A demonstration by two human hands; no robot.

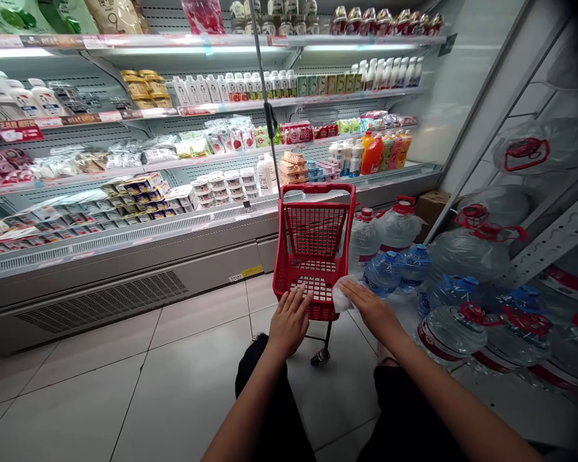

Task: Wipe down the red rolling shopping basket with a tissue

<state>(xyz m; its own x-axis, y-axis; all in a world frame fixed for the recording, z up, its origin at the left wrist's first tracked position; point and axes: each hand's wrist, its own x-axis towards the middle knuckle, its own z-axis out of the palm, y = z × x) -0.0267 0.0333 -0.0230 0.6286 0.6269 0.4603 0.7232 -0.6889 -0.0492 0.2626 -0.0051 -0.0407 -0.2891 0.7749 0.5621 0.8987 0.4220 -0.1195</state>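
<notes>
In front of me stands a small red plastic shopping cart (pixel 313 231) with a lattice basket and nothing visible inside it. My left hand (pixel 289 322) lies on or just over the cart's near left rim, fingers stretched out and holding nothing. A crumpled white cloth or tissue (pixel 343 295) is in my right hand (pixel 372 313), at the near right corner of the cart. My right fingers press over the cloth, and their tips partly hide it. Below the basket a dark caster wheel (pixel 320 357) rests on the floor.
An open refrigerated display (pixel 212 234) with shelves of bottles, cups and packs runs behind the cart. Large water bottles with red handles (pixel 450 330) and smaller blue-tinted bottles (pixel 384 272) crowd the right side. Pale floor tiles (pixel 183 385) extend to the left.
</notes>
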